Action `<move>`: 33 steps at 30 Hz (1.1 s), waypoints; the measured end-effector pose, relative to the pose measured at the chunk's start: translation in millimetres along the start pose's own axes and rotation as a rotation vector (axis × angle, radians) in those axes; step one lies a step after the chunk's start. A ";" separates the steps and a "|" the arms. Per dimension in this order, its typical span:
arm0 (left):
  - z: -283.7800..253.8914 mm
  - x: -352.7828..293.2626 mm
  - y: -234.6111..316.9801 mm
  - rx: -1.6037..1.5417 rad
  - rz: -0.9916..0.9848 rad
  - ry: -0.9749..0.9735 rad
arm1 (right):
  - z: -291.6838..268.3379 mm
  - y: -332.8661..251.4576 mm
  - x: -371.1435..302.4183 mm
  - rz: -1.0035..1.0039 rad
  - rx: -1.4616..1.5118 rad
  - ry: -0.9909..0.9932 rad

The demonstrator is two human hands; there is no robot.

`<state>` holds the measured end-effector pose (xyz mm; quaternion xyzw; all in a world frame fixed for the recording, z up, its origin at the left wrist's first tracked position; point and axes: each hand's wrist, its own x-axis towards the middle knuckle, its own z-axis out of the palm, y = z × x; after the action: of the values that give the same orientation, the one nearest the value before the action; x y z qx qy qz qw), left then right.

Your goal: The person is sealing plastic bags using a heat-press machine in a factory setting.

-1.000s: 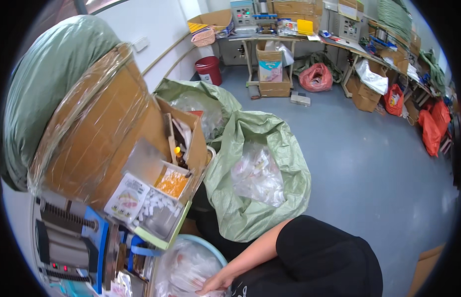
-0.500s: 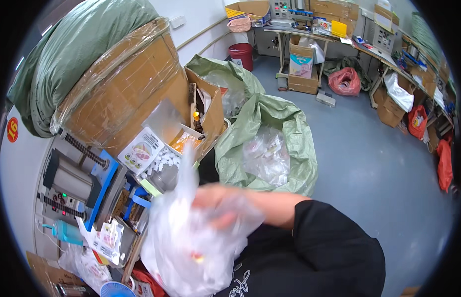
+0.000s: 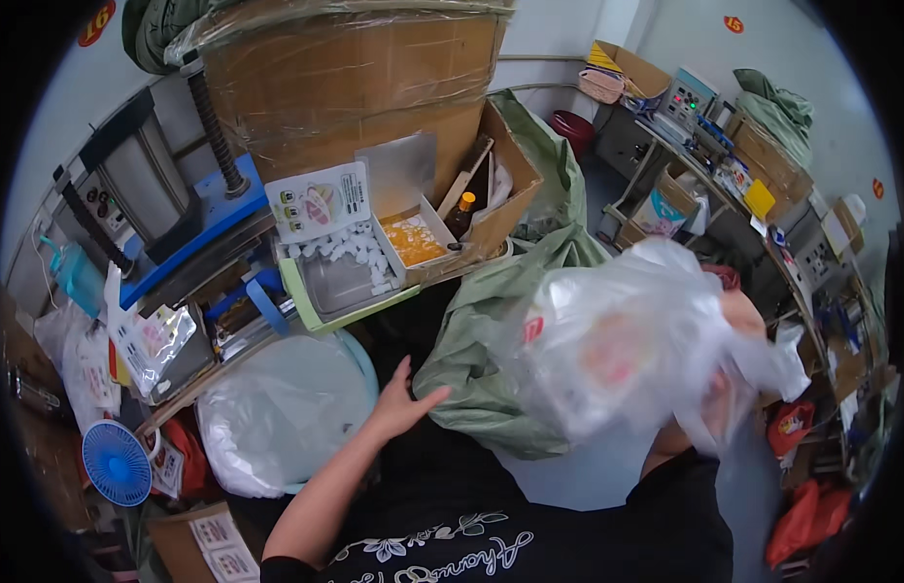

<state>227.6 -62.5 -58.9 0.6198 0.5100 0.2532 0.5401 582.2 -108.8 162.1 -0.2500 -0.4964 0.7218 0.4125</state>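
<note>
A bulging, clear plastic bag with pink and red printed pieces showing through it hangs from my right hand. My right fingers are gathered around the bag's top, partly covered by its film. The bag is in front of a green woven sack and hides much of it. My left hand is empty, its thumb and fingers spread, beside the sack's near left side. To its left stands a pale blue tub lined with a clear plastic bag.
A green-rimmed tray holds small white pieces, next to a white box of orange pieces and a brown bottle. A blue-based press stands left. A small blue fan is at lower left. A workbench lies far right.
The filled bag has swung from the lower left over to the right in my right hand. My left hand has come into view, and the view has turned, with the tub now uncovered.
</note>
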 end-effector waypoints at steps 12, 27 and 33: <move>27.8 14.8 9.3 -0.320 0.099 0.169 | -121.9 119.3 117.2 -0.205 -0.730 0.870; -3.8 -19.6 -23.3 -0.351 0.047 0.037 | -255.5 254.8 -25.3 0.570 -1.338 0.837; -106.7 -100.7 -60.0 -0.412 -0.122 0.083 | -54.1 150.0 77.5 -0.274 -0.969 0.869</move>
<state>78.4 -116.1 -59.9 0.4534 0.5057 0.3445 0.6481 530.4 -40.8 6.7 -0.6100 -0.5805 0.1918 0.5042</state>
